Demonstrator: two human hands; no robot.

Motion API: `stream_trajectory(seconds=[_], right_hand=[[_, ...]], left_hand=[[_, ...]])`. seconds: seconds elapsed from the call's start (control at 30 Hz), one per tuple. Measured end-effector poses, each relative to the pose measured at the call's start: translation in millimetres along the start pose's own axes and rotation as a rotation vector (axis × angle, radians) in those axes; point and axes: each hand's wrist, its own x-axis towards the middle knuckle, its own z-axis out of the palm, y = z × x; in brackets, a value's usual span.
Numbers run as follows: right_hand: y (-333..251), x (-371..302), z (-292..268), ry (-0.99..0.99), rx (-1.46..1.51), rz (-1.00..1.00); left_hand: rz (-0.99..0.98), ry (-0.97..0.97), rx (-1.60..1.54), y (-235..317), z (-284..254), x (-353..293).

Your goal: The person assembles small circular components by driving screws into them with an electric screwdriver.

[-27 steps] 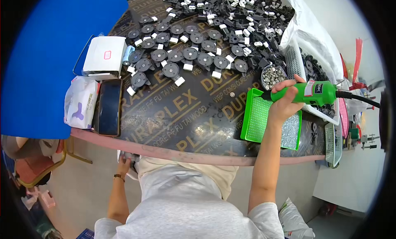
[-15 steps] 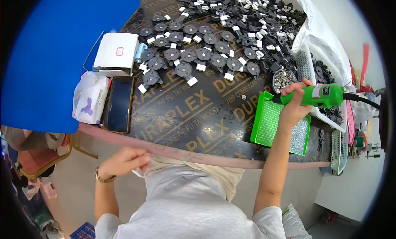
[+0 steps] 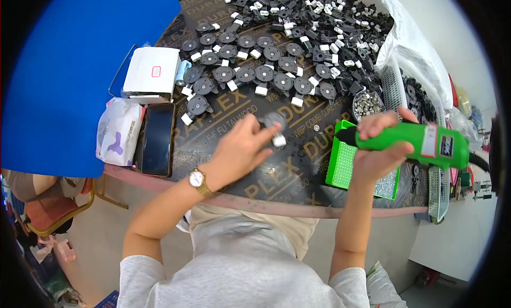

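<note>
My left hand (image 3: 240,151) reaches over the near middle of the table, its fingers closed on a black round part with a white tab (image 3: 279,141); the part is blurred and partly behind the fingers. My right hand (image 3: 380,146) is wrapped round a green electric screwdriver (image 3: 412,141), whose black tip points left above a green tray (image 3: 330,172). The tray holds many small silvery pieces. Several similar black round parts with white tabs (image 3: 264,73) lie in loose rows beyond my left hand. A single small metal piece (image 3: 316,128) rests on the table between the hands.
A heap of black and white pieces (image 3: 330,28) covers the far right. Beside the right hand stand a bowl of metal pieces (image 3: 367,105) and a white basket (image 3: 393,90). At left are a phone (image 3: 157,140), a soft pack (image 3: 118,130) and a white box (image 3: 151,68).
My left hand has moved from the table's near edge up and right, and a black round part from the front row is now in it. The screwdriver has come slightly nearer.
</note>
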Motion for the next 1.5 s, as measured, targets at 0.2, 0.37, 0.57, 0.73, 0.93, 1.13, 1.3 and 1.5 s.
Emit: stream_trajectory(seconds=[0.2,0.37,0.57,0.73,0.93,1.13,1.3,1.5], right_hand=[[18,-12,39,-0.099,0.048,0.038],[25,-16,45,-0.127,0.028,0.028],[33,-18,51,-0.169,0.01,0.037],[39,-9,58,-0.231,0.024,0.082],[48,2,59,-0.291,0.026,0.091],[52,7,57,-0.241,0.247,0.147],[44,-7,60,-0.28,0.025,0.092],[44,-22,72,-0.115,-0.004,0.101]], left_hand=[[0.014,-0.006,-0.062,16,15,-1],[0.07,0.02,0.0,12,21,-2],[0.071,-0.006,0.004,9,22,-3],[0.108,0.075,-0.092,4,26,-1],[0.102,0.085,-0.104,1,29,0],[0.105,0.08,-0.108,0,30,1],[0.097,0.08,-0.115,1,30,0],[0.093,0.079,-0.122,4,30,-3]])
